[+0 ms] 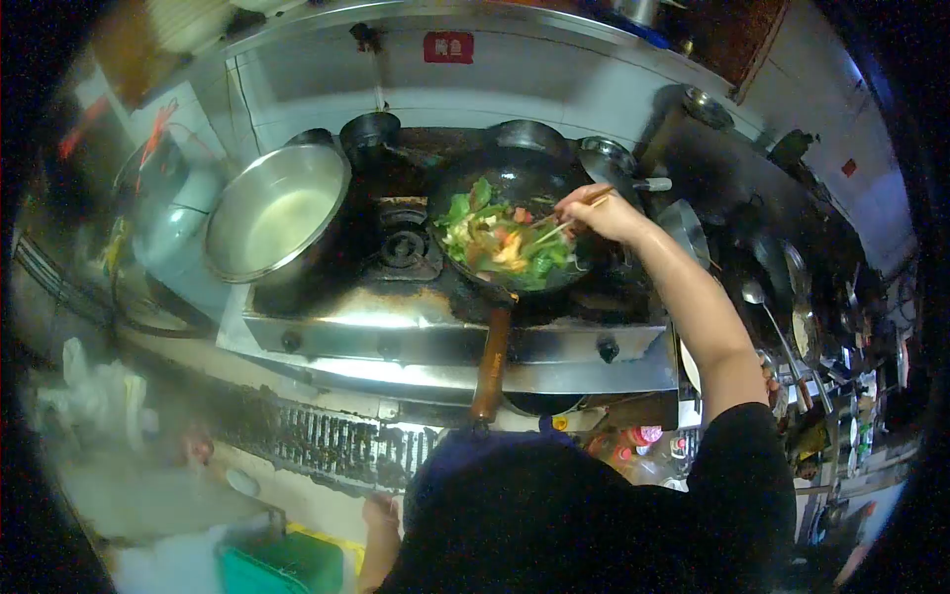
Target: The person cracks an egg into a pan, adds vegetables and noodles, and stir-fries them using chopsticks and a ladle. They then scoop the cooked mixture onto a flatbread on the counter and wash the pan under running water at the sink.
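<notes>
A black wok [515, 170] with a wooden handle [492, 366] sits on the right part of the stove. Green leaves with yellow and red pieces [510, 243] lie in it. Above the wok's right side, my right hand [602, 212] is closed around chopsticks [554, 230], whose tips reach into the food. My left hand [381, 513] hangs low near my body, away from the stove; its fingers are small and blurred, and whether it holds anything is not clear.
A large metal pot [220, 230] with pale liquid stands left of a bare burner [404, 243]. Smaller pans [370, 129] line the stove's back. Ladles [754, 293] and bowls lie at the right. A green bin [277, 564] is at the lower left.
</notes>
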The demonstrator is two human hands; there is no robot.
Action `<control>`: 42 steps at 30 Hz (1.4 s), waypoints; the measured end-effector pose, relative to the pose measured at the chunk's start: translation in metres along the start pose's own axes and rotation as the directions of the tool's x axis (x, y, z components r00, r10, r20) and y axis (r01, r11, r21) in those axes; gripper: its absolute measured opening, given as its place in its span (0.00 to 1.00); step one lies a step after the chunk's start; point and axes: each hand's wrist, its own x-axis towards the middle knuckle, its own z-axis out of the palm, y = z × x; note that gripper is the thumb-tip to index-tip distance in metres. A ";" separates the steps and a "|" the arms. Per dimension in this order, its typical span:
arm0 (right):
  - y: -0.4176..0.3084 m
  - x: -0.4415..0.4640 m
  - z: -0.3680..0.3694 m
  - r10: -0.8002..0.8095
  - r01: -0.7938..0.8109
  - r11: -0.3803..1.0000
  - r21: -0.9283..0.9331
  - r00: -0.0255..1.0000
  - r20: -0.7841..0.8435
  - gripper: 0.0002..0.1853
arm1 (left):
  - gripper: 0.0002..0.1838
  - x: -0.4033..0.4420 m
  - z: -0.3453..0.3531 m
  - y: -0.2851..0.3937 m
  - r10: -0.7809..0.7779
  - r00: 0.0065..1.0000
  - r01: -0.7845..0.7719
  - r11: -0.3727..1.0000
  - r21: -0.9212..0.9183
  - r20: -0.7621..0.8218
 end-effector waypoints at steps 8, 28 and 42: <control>-0.030 0.031 0.093 -0.085 0.123 0.967 0.222 0.981 -0.173 0.12 | 0.12 -0.027 0.000 -0.010 0.113 0.990 -0.099 0.983 0.157 -0.087; 0.004 -0.028 0.009 -0.103 0.099 0.994 -0.052 0.991 -0.088 0.10 | 0.08 -0.050 0.043 0.009 0.135 0.991 -0.130 0.958 0.255 -0.002; -0.002 0.005 0.056 -0.110 0.156 0.965 0.213 0.971 -0.212 0.11 | 0.11 -0.035 0.023 -0.015 0.052 0.985 -0.027 0.988 0.151 -0.164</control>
